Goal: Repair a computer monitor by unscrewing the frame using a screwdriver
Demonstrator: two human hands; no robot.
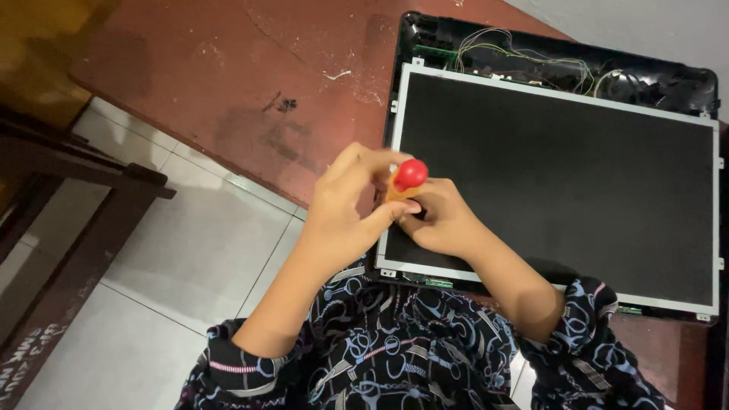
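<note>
A screwdriver (406, 178) with an orange handle and a red round cap stands upright at the near left edge of a bare laptop screen panel (562, 167). My left hand (345, 205) is wrapped around the handle from the left. My right hand (444, 220) rests on the panel's lower left corner, its fingers against the screwdriver shaft. The tip is hidden by my fingers. The panel lies in a black lid shell (683, 76) with loose coloured wires (531, 57) along the far edge.
The panel lies on a worn reddish-brown table (228, 76). White floor tiles (190, 250) show at the left below the table edge. A dark wooden frame (68, 175) stands at the far left. My patterned dark sleeves fill the bottom.
</note>
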